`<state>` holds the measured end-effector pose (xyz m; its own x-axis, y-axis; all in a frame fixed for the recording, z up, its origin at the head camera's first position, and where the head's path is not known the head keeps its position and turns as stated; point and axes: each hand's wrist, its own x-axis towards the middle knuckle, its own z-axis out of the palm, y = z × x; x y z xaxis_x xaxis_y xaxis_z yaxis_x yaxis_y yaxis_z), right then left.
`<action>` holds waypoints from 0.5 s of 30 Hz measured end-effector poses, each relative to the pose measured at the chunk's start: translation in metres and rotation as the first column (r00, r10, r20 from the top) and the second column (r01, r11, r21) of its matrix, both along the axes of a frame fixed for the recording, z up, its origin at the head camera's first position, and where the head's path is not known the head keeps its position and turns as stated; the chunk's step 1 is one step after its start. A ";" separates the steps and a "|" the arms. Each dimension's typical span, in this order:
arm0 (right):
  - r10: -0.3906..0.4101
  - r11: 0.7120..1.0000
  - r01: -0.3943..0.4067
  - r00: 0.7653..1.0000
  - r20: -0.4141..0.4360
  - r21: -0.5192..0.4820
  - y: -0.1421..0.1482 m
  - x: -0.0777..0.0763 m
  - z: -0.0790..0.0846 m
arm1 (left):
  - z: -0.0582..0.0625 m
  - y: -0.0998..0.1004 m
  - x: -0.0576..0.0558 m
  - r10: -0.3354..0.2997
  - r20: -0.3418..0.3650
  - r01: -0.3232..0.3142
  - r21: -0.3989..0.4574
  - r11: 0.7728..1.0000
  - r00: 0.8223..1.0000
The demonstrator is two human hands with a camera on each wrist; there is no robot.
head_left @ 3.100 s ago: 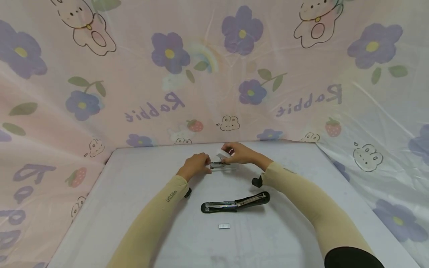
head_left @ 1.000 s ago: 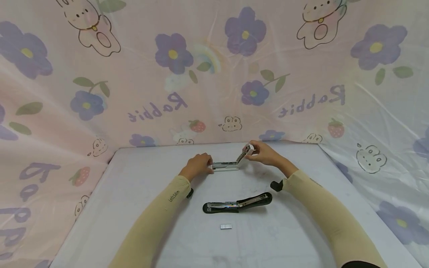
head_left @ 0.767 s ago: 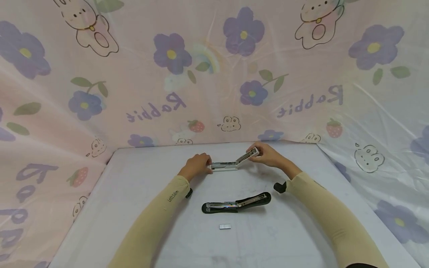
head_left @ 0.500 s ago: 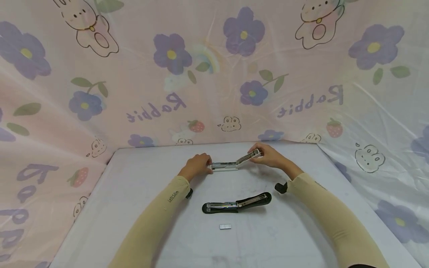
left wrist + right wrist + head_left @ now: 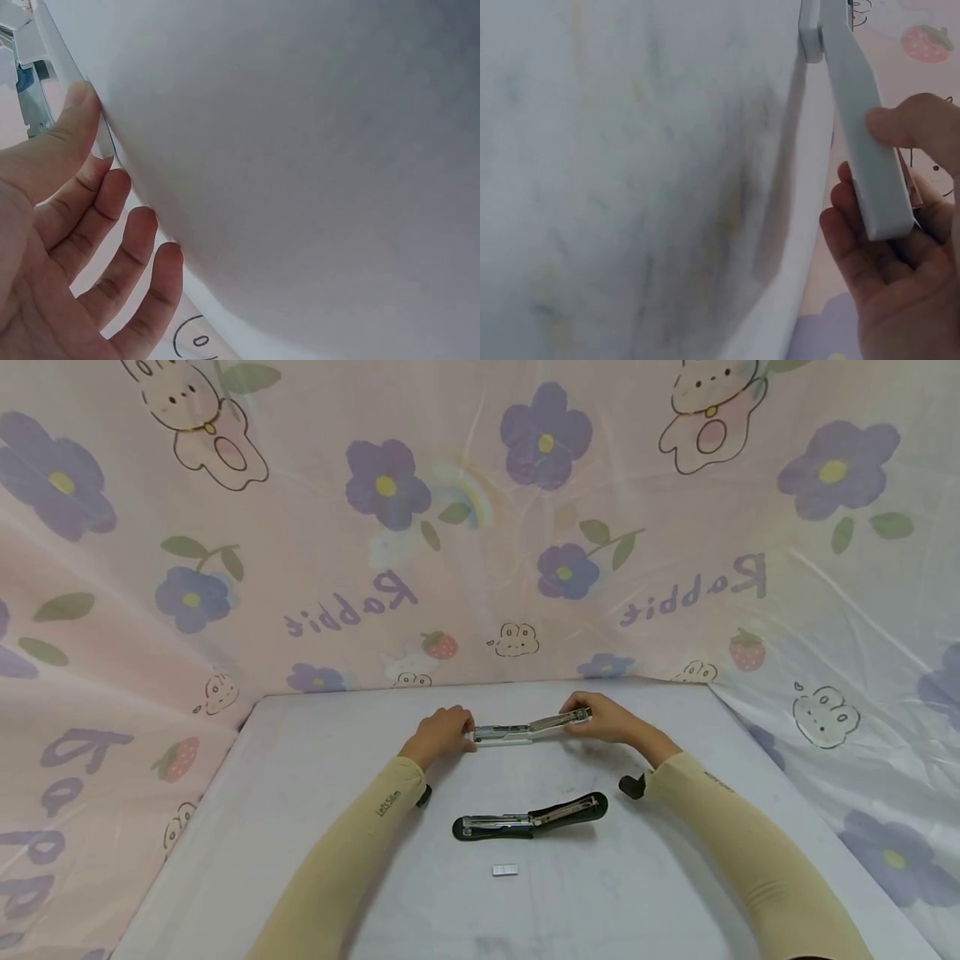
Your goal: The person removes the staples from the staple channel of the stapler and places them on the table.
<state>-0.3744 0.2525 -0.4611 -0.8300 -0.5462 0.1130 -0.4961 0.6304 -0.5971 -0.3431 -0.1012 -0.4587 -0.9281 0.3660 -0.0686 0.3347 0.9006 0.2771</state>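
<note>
Near the far edge of the table, a white stapler (image 5: 510, 742) lies folded wide apart, its metal inner parts facing up. My left hand (image 5: 444, 732) pinches the left end of its base between thumb and index finger, the other fingers loosely bent in the left wrist view. On the right, my right hand (image 5: 606, 718) grips the tip of the tilted upper arm (image 5: 859, 112), thumb on one side and fingers on the other. Closer to me lies a black stapler (image 5: 497, 821), also spread apart. A short strip of staples (image 5: 506, 870) sits in front of it.
The white table (image 5: 300, 827) reaches back to a pink curtain (image 5: 465, 560) printed with flowers and rabbits. The black stapler lies between my two forearms. A dark wrist mount (image 5: 632, 787) juts inward from the right sleeve.
My right hand has swung the white stapler's upper arm rightward and down, from raised over the base to nearly flat. My left hand stays at the base. The black stapler and staples have not moved.
</note>
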 end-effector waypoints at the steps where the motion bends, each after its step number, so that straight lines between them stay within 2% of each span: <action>1: 0.005 1.000 -0.005 1.000 -0.011 0.006 0.000 0.000 0.001 | 0.000 0.000 0.000 0.001 0.000 -0.001 0.000 1.000 1.000; 11: 0.066 0.998 -0.062 0.990 -0.125 0.033 -0.021 0.004 0.017 | 0.004 0.001 0.003 0.006 0.003 -0.006 -0.009 1.000 1.000; 15: 0.102 0.995 -0.100 0.987 -0.127 0.024 -0.038 0.005 0.027 | 0.004 0.002 0.005 0.002 0.001 -0.002 0.000 1.000 1.000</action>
<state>-0.3696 0.2142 -0.4343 -0.7499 -0.6293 0.2041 -0.6291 0.5828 -0.5144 -0.3385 -0.0993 -0.4546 -0.9288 0.3639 -0.0696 0.3324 0.9015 0.2771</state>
